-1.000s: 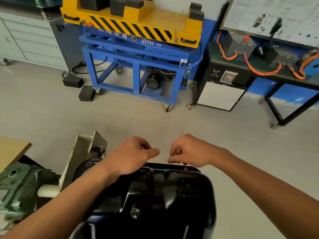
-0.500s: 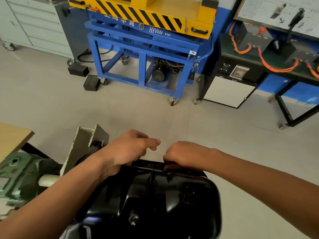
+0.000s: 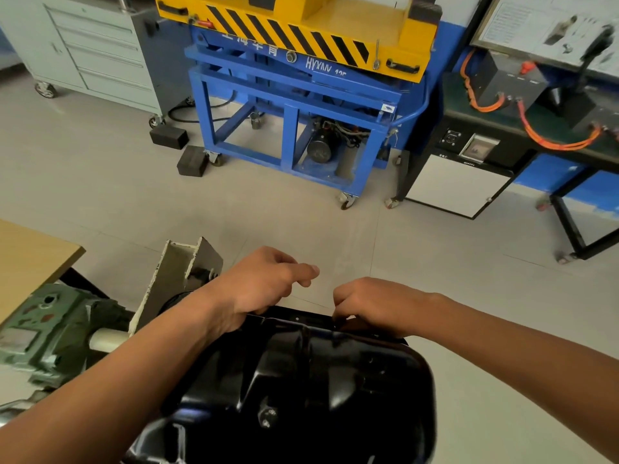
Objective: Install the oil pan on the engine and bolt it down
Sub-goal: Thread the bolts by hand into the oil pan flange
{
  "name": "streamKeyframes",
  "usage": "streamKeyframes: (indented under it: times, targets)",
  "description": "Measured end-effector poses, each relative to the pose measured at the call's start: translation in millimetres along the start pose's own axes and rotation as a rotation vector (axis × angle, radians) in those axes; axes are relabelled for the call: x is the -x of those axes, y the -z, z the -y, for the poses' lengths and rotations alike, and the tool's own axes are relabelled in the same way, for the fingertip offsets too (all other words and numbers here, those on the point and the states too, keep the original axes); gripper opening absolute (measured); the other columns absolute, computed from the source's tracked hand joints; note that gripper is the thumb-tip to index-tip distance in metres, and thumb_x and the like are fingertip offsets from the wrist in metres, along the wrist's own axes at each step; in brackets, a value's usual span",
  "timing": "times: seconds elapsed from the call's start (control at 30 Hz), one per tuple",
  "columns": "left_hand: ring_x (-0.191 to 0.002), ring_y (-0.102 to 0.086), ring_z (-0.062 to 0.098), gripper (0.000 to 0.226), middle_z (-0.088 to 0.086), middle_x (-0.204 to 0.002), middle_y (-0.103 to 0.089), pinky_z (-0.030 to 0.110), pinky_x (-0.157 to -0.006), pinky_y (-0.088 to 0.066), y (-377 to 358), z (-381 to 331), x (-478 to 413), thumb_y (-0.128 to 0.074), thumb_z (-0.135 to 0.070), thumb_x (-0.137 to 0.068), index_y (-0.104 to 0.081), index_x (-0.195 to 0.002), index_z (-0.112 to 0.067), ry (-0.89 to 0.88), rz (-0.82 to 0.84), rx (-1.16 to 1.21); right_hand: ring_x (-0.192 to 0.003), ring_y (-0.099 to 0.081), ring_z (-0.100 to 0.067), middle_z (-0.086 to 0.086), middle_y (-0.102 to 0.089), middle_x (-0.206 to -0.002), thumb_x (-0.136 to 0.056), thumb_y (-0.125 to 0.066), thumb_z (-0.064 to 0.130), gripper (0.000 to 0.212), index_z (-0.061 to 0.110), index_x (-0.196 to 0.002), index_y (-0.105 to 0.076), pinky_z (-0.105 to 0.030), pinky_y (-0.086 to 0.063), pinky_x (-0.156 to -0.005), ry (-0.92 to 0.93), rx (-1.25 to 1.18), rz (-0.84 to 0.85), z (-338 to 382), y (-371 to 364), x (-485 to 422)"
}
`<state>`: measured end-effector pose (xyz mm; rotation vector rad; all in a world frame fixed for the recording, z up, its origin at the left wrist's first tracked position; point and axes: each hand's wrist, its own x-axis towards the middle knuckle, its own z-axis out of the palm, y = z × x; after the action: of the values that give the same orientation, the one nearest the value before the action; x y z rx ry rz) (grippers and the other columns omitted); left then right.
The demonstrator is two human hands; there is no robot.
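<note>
The glossy black oil pan (image 3: 301,380) lies bottom-up at the lower centre, and the engine beneath it is hidden. My left hand (image 3: 264,283) rests with its heel on the pan's far left rim, fingers loosely stretched forward and holding nothing. My right hand (image 3: 375,306) is down at the far flange (image 3: 301,319), its curled fingertips pinching a small dark bolt that is mostly hidden under them.
A green gearbox (image 3: 50,329) and a cream stand bracket (image 3: 174,272) sit left of the pan, beside a wooden table corner (image 3: 30,256). Across the grey floor stand a blue and yellow lift cart (image 3: 294,95), two black blocks (image 3: 181,149), a grey drawer cabinet (image 3: 93,51) and a black bench with orange cables (image 3: 522,128).
My right hand has dropped from just above the pan down onto the far flange. My left hand stayed on the rim and stretched its fingers out. The camera tilted slightly.
</note>
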<state>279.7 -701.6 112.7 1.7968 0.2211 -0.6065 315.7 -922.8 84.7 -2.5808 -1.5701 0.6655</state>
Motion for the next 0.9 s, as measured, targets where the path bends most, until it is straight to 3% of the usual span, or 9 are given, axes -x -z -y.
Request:
streamKeyframes:
  times: [0.3, 0.47, 0.67, 0.9]
  targets:
    - [-0.043, -0.028, 0.011, 0.033, -0.007, -0.051, -0.036, 0.021, -0.041, -0.022, 0.0, 0.8, -1.8, -0.071, -0.045, -0.087, -0.072, -0.087, -0.012, -0.005, -0.006, -0.007, -0.073, -0.051, -0.024, -0.009, -0.054, -0.087, -0.093, -0.057, 0.011, 0.017, 0.002, -0.089, -0.07, -0.032, -0.031, -0.056, -0.023, 0.089, 0.178, 4.4, 13.4, -17.5]
    - [-0.046, -0.025, 0.014, 0.032, -0.003, -0.056, -0.033, 0.022, -0.043, -0.019, 0.8, 0.8, -1.2, -0.071, -0.044, -0.087, -0.071, -0.086, -0.012, -0.01, -0.007, 0.011, -0.076, -0.055, -0.025, -0.006, -0.053, -0.086, -0.095, -0.057, 0.012, 0.013, 0.006, -0.098, -0.068, -0.038, -0.044, -0.061, -0.023, 0.084, 0.149, 8.4, 14.2, -22.2]
    - [-0.044, -0.026, 0.013, 0.032, -0.002, -0.056, -0.032, 0.022, -0.041, -0.019, 0.5, -0.4, 0.3, -0.07, -0.041, -0.088, -0.071, -0.089, -0.009, -0.022, -0.028, 0.01, -0.069, -0.05, -0.026, -0.009, -0.054, -0.078, -0.091, -0.056, 0.01, 0.014, 0.002, -0.083, -0.065, -0.033, -0.031, -0.057, -0.03, 0.066, 0.147, 8.6, 16.7, -20.0]
    - [-0.048, -0.025, 0.015, 0.031, -0.001, -0.057, -0.032, 0.024, -0.045, -0.019, 0.3, -0.5, 2.2, -0.07, -0.041, -0.088, -0.071, -0.088, -0.01, -0.032, -0.038, 0.009, -0.068, -0.05, -0.02, -0.004, -0.053, -0.078, -0.095, -0.055, 0.013, 0.014, 0.008, -0.088, -0.065, -0.036, -0.042, -0.059, 0.002, 0.065, 0.139, 13.3, 13.6, -8.3]
